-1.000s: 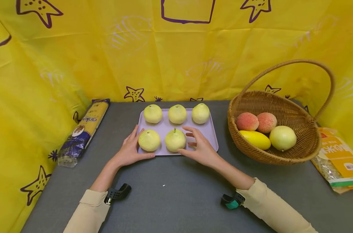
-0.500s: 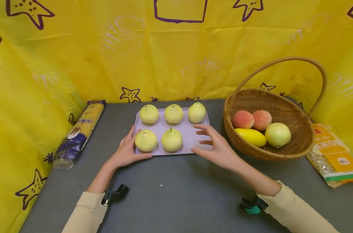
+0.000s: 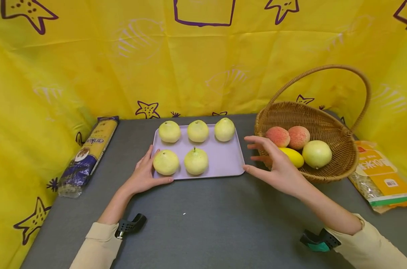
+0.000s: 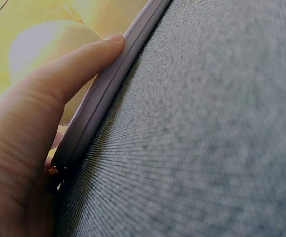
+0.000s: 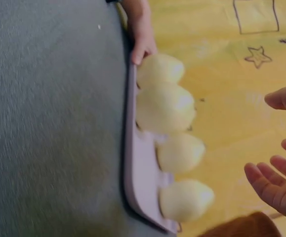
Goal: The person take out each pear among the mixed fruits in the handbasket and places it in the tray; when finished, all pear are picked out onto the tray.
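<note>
My left hand (image 3: 144, 175) holds the front left corner of a lilac tray (image 3: 225, 160), thumb along the front rim and fingers at the left side. Several pale yellow-green fruits, rounded and tapering at the top, sit on the tray: three in the back row, two in front. One front fruit (image 3: 196, 161) has a short stem; the other (image 3: 165, 162) is beside my left fingers. My right hand (image 3: 280, 166) is spread and holds nothing, between the tray's right end and a wicker basket (image 3: 301, 112). In the right wrist view, its fingers (image 5: 264, 185) are apart from the fruit.
Two peaches (image 3: 299, 137), a yellow oblong fruit (image 3: 293, 157) and a pale round fruit (image 3: 317, 154) lie in the tall-handled basket. A pasta packet (image 3: 89, 153) lies left, an orange-and-clear food bag (image 3: 379, 173) right. A yellow patterned cloth (image 3: 190, 74) hangs behind the grey table (image 3: 190, 235).
My right hand has moved right, away from the stemmed front fruit, past the tray's right end to the basket's near-left side. The left hand stays at the tray corner. The head view has shifted slightly.
</note>
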`<move>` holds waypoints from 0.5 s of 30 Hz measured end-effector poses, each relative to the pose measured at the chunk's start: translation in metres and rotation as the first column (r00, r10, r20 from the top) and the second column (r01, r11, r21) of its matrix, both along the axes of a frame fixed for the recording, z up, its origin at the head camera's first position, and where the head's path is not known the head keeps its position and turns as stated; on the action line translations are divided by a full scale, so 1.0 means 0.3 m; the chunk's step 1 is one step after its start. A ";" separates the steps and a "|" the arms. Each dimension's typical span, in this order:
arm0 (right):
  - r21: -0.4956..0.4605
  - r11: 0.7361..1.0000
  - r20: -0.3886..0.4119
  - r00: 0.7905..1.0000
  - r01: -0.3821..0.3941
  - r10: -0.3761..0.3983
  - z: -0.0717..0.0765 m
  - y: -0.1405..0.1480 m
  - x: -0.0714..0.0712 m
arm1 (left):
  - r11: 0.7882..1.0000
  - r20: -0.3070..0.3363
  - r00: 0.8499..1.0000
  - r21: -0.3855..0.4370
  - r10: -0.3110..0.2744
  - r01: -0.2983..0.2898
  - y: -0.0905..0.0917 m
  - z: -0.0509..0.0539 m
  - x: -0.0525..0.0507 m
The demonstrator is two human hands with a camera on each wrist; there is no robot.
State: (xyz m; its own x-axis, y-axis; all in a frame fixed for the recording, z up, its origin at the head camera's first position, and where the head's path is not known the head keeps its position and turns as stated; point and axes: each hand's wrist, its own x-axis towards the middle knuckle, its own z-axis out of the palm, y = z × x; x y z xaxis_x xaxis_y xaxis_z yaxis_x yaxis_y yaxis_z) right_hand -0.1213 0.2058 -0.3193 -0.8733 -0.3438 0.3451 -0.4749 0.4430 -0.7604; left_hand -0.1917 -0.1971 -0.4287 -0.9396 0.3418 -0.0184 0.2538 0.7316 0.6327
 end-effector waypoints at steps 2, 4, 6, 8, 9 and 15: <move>0.017 1.000 -0.027 0.999 0.023 -0.022 0.013 0.023 0.004 | 1.000 -0.003 1.000 0.001 -0.003 0.003 0.000 -0.002 -0.001; 0.031 0.998 -0.045 0.998 0.046 -0.044 0.025 0.047 0.005 | 1.000 -0.007 1.000 -0.004 -0.007 0.007 -0.002 -0.004 -0.003; 0.045 0.997 -0.061 0.996 0.062 -0.059 0.036 0.073 0.004 | 1.000 -0.009 1.000 -0.008 -0.008 0.008 -0.003 -0.007 -0.006; 0.067 0.995 -0.077 0.994 0.077 -0.071 0.042 0.102 -0.002 | 1.000 -0.012 1.000 -0.010 -0.009 0.009 -0.005 -0.010 -0.008; 0.078 0.994 -0.088 0.993 0.082 -0.075 0.045 0.117 -0.005 | 1.000 -0.013 1.000 -0.010 -0.010 0.010 -0.006 -0.011 -0.009; 0.203 0.973 -0.126 0.989 0.107 -0.083 0.063 0.215 -0.021 | 1.000 -0.013 1.000 -0.008 -0.014 0.013 -0.006 -0.013 -0.010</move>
State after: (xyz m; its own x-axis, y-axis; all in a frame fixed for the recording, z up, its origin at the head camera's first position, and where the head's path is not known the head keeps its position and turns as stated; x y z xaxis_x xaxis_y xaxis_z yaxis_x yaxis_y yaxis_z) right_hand -0.1277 0.2703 -0.3005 -0.8637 -0.3362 0.3756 -0.5025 0.6333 -0.5886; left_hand -0.1946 -0.1989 -0.4325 -0.9351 0.3543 -0.0086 0.2721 0.7334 0.6230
